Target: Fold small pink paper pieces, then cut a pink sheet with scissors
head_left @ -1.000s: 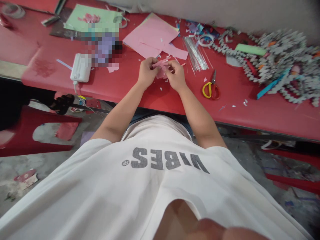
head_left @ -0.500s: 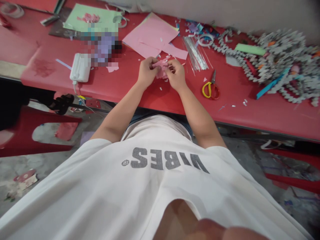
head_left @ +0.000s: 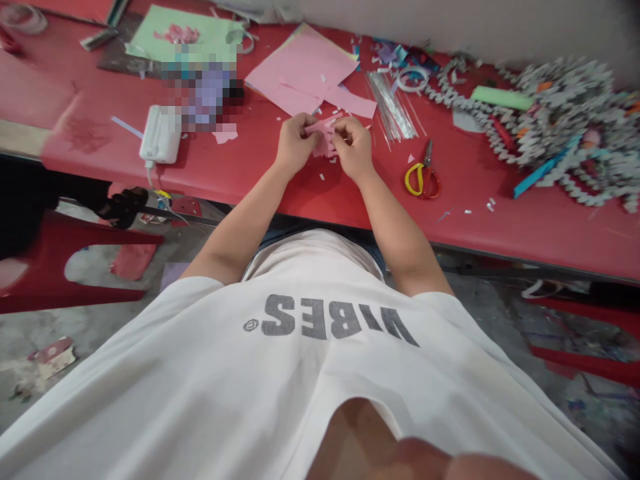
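Just over the red-covered table, my left hand point(head_left: 295, 145) pinches a small piece of cut pink paper point(head_left: 325, 137) between thumb and fingers. My right hand point(head_left: 354, 148) is closed at the other side of the same paper, fingertips pressed together on its edge. My fingers partly cover the piece, so its full shape is hidden. Behind my hands lie larger pink paper sheets point(head_left: 300, 67) in a loose stack. Scissors point(head_left: 423, 175) with one yellow and one red handle rest to the right, blades pointing away from me.
Thin clear strips point(head_left: 393, 107) and a tape roll point(head_left: 411, 80) lie beyond my right hand. A heap of grey paper garland point(head_left: 560, 113) covers the far right. At left are a white power bank point(head_left: 161, 135) with a cable and a green sheet point(head_left: 150, 40). Paper scraps dot the red table point(head_left: 240, 167).
My right hand's fingers have shifted slightly at the edge of the pink paper. My left hand keeps its hold, and the things on the table stay where they were.
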`<control>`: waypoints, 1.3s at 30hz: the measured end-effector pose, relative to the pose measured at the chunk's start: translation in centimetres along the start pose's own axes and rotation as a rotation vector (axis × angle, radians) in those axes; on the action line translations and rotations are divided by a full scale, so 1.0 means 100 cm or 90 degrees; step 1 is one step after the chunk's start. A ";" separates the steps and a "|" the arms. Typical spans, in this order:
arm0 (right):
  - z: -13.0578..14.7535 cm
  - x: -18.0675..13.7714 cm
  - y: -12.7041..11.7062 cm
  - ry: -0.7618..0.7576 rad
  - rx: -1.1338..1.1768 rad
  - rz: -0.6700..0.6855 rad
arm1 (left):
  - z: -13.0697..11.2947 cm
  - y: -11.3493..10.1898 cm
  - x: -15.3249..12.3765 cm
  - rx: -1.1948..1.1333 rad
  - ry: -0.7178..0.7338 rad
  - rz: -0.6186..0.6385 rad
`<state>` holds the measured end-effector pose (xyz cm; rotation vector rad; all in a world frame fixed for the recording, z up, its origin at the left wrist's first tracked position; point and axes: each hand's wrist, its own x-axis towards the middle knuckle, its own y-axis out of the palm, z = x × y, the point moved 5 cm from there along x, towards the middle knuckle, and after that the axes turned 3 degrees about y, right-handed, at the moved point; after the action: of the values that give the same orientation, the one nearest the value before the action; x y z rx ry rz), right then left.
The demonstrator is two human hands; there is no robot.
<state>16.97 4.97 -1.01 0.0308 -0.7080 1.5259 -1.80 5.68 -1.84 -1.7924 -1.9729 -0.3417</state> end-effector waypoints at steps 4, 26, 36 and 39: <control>0.007 -0.002 -0.002 0.004 -0.014 0.006 | -0.009 0.000 -0.001 0.004 -0.006 0.000; 0.030 -0.007 -0.004 -0.021 -0.073 0.024 | -0.019 0.000 -0.002 0.065 -0.061 0.040; 0.027 -0.008 -0.004 -0.001 -0.006 0.020 | -0.002 0.000 0.000 -0.002 -0.013 -0.006; 0.028 -0.008 -0.005 0.015 -0.018 0.024 | -0.002 -0.001 0.000 0.004 -0.015 -0.006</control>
<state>16.40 3.00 1.11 -0.0209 -0.7148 1.5500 -1.85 5.56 -1.71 -1.7918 -1.9970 -0.3182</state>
